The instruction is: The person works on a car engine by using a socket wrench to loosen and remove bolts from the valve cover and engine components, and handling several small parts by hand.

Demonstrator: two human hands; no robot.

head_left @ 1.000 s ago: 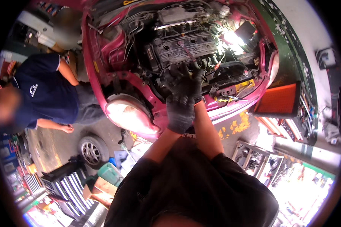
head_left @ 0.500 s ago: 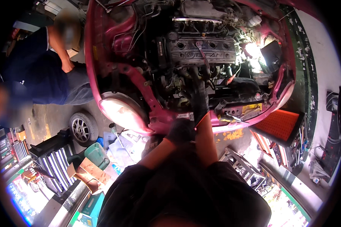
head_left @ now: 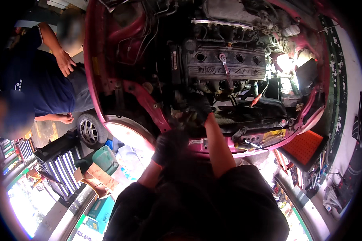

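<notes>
Pinkish-red bodywork (head_left: 145, 96) surrounds the grey engine cover (head_left: 236, 66); in front of the cover are the black-gloved left hand (head_left: 169, 147) and right hand (head_left: 200, 105).

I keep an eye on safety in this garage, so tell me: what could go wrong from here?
The ratchet lies across the top of the engine; a knock might send it sliding down.

The gloved right hand reaches into a dark, crowded spot, so knuckles could get scraped.

The metal-shafted tool on the car's front edge might fall if bumped.
</notes>
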